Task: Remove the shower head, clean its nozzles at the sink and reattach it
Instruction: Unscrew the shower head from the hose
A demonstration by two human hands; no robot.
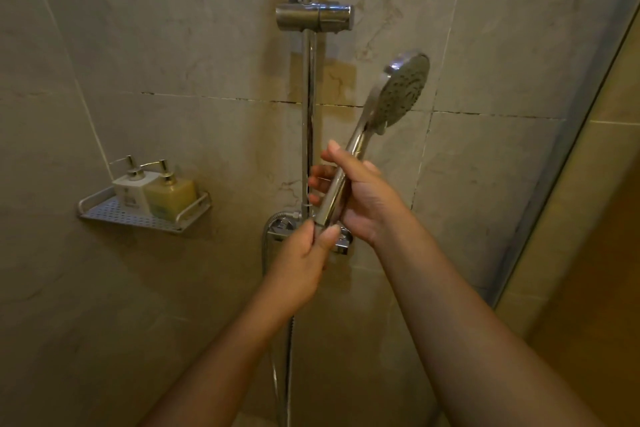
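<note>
Against the tiled shower wall (485,28), in front of the vertical chrome riser rail (309,114), the shower head (398,94) is held off its mount. Chrome body, round face tilted up and to the right, grey spray plate with rows of small dark nozzles visible. Straight polished handle runs down and to the left from the face; its lower end meets the hose fitting, which is largely covered by fingers. Holder bracket (314,15) on the rail sits well above the head and is unoccupied.

Right hand (360,199): wrapped closed around the middle of the handle, thumb lying along the upper side, fingertips curled around the far side. Forearm enters from lower right, extended upward.

Left hand (304,255): closed at the base of the handle, thumb and forefinger pinching the fitting where the hose joins. Whether the joint is loosened cannot be told. Forearm enters from bottom centre.

Flexible metal hose (289,357) hangs down below the left wrist; another loop of it curves beside the mixer valve (280,230), which sits directly behind the left hand.

Left of the rail, a perforated metal shelf (114,213) is fixed to the wall, carrying a white pump bottle (130,189) and a yellow pump bottle (171,194) touching side by side. Glass panel edge (568,166) at right.
</note>
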